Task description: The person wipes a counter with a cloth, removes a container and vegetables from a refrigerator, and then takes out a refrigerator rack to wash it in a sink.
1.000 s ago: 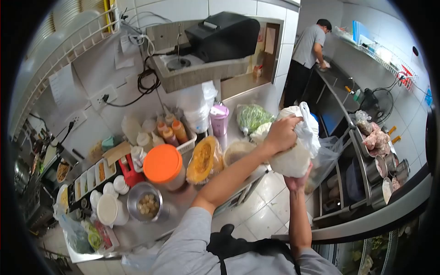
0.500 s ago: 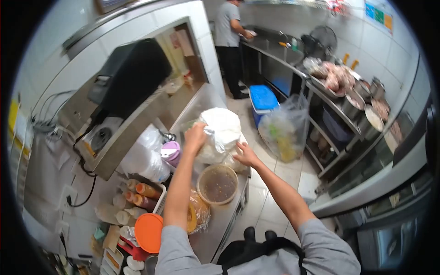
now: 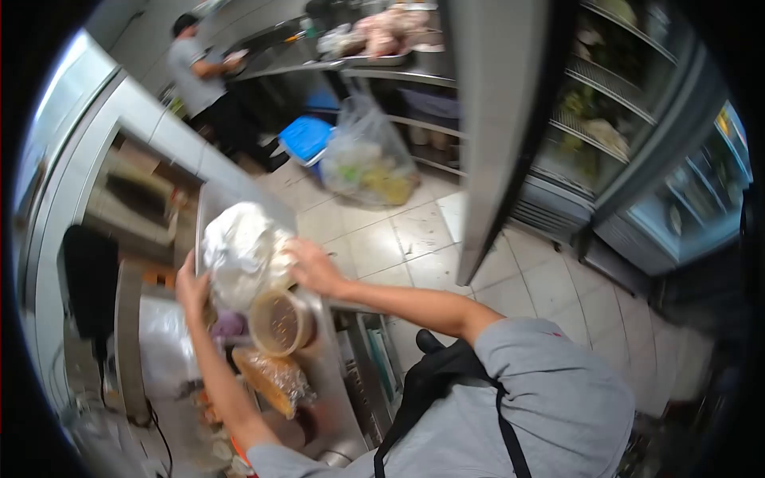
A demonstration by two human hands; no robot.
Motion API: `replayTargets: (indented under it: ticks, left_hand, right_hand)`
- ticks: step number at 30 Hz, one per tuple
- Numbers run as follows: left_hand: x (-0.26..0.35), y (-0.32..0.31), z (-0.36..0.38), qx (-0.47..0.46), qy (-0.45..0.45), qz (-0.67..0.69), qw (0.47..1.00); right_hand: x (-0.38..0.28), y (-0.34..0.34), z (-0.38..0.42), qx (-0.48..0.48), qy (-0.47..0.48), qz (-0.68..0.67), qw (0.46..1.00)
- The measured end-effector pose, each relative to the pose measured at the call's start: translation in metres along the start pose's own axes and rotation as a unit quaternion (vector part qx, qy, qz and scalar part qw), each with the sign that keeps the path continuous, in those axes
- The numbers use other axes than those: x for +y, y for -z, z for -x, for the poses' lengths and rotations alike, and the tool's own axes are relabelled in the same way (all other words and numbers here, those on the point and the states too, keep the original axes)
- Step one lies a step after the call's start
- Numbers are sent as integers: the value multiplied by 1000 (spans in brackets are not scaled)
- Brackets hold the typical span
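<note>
A bulky plastic bag with white contents (image 3: 241, 247) sits at the far end of the steel counter (image 3: 339, 382). My left hand (image 3: 191, 288) curls around the bag's left side, its fingers partly hidden by the bag. On the bag's right side, my right hand (image 3: 315, 267) grips with bent fingers, slightly blurred. Just nearer than the bag stands a round plastic tub of brown sauce (image 3: 280, 323). Close to me lies a plastic-wrapped loaf-like item (image 3: 275, 378). A purple-lidded container (image 3: 229, 325) is beside the tub, partly covered.
A co-worker (image 3: 199, 76) stands at the far sink counter. On the floor are a blue-lidded bin (image 3: 305, 137) and a clear rubbish bag (image 3: 368, 159). Raw meat (image 3: 390, 32) is piled on a tray. Glass-door fridges (image 3: 606, 95) stand to the right, behind a door edge (image 3: 510, 135).
My view has swung right, bringing the fridges into sight. My left hand has gone from the top of the bag to its left side; my right hand stays at its right side.
</note>
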State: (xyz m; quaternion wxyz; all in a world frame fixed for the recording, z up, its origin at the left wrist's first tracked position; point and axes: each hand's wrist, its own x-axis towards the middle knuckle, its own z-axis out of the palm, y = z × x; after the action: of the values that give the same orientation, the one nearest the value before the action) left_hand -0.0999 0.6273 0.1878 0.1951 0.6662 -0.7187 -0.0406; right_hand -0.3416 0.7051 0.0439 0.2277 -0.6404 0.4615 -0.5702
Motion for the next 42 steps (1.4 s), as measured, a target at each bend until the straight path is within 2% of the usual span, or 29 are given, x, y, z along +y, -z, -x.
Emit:
replayTargets:
  ticks: [3, 5, 7, 8, 10, 11, 13, 14, 15, 17, 18, 19, 21, 25, 27, 28, 29, 31, 32, 33, 34, 35, 36, 37, 38, 39, 40, 41, 42]
  left_hand:
    - [55, 37, 35, 45, -5, 15, 999]
    - [99, 47, 79, 86, -73, 93, 989]
    - [163, 39, 139, 71, -19, 159, 984]
    - [192, 30, 168, 62, 32, 220, 973]
    - [210, -32, 215, 103, -24, 318, 942]
    - [236, -57, 244, 46, 20, 282, 958]
    - [282, -133, 289, 10, 25, 406, 913]
    - [306, -167, 313, 34, 75, 449, 890]
    - [313, -202, 336, 46, 47, 410, 910]
    - [349, -237, 376, -74, 70, 417, 903]
    - [360, -261, 395, -92, 109, 451, 881]
    - [370, -274, 416, -101, 70, 383, 916]
    - [373, -284, 445, -280, 211, 436, 829]
    - [377, -309, 487, -300, 209, 403, 839]
    - [411, -315, 501, -195, 299, 577, 735]
    - [427, -327, 509, -158, 302, 643, 686]
    - [443, -335, 512, -160, 301, 646, 683]
    - [480, -354, 528, -122, 283, 861, 405]
    - [481, -386, 545, -93, 271, 898, 335]
    - [482, -412, 563, -85, 279, 902, 320]
    - [485, -435, 584, -21, 354, 883, 309]
    - [494, -447, 610, 42, 428, 853, 297]
    - [501, -449, 639, 51, 443, 847, 288]
    - [506, -450, 663, 76, 448, 841, 295]
    - [510, -451, 685, 99, 449, 834, 305]
    - [515, -450, 707, 94, 479, 798, 354]
    - [520, -449, 730, 88, 506, 760, 400]
    - [519, -455, 759, 68, 556, 710, 427]
    - [519, -460, 783, 47, 602, 656, 453]
  right_hand:
    - [-43, 48, 41, -62, 51, -94, 992]
    - [-47, 68, 77, -190, 61, -131, 971]
    - [-56, 106, 104, -351, -45, -254, 900]
    - [-60, 127, 116, -354, -46, -254, 899]
    - [-63, 167, 135, -419, -315, -405, 750]
    - [-58, 184, 144, -418, -313, -408, 748]
    - [-42, 215, 170, -316, -368, -563, 669]
    - [-15, 226, 186, -324, -374, -526, 692]
    - [16, 237, 203, -335, -380, -486, 712]
    - [56, 286, 224, -363, -395, -446, 717]
    - [67, 311, 235, -331, -418, -390, 751]
    - [75, 334, 247, -298, -436, -334, 781]
    - [98, 374, 265, -264, -407, -263, 834]
    - [113, 435, 281, -271, -448, -281, 804]
    - [103, 458, 286, -284, -447, -272, 803]
    - [87, 467, 289, -342, -436, -288, 781]
    - [77, 475, 288, -396, -423, -300, 758]
    - [70, 485, 312, -454, -410, -264, 746]
    - [63, 494, 322, -499, -377, -258, 736]
    - [63, 505, 330, -546, -344, -254, 721]
    - [78, 519, 340, -558, -358, -245, 708]
    - [104, 529, 352, -544, -312, -159, 762]
    - [135, 535, 370, -522, -260, -80, 808]
    - [183, 546, 394, -412, -286, -93, 860]
    - [197, 573, 385, -401, -399, -6, 824]
    - [214, 603, 378, -345, -442, 53, 826]
    - [305, 625, 412, -287, -430, 98, 850]
    - [295, 664, 387, -311, -430, 162, 832]
    - [363, 691, 413, -257, -235, 372, 860]
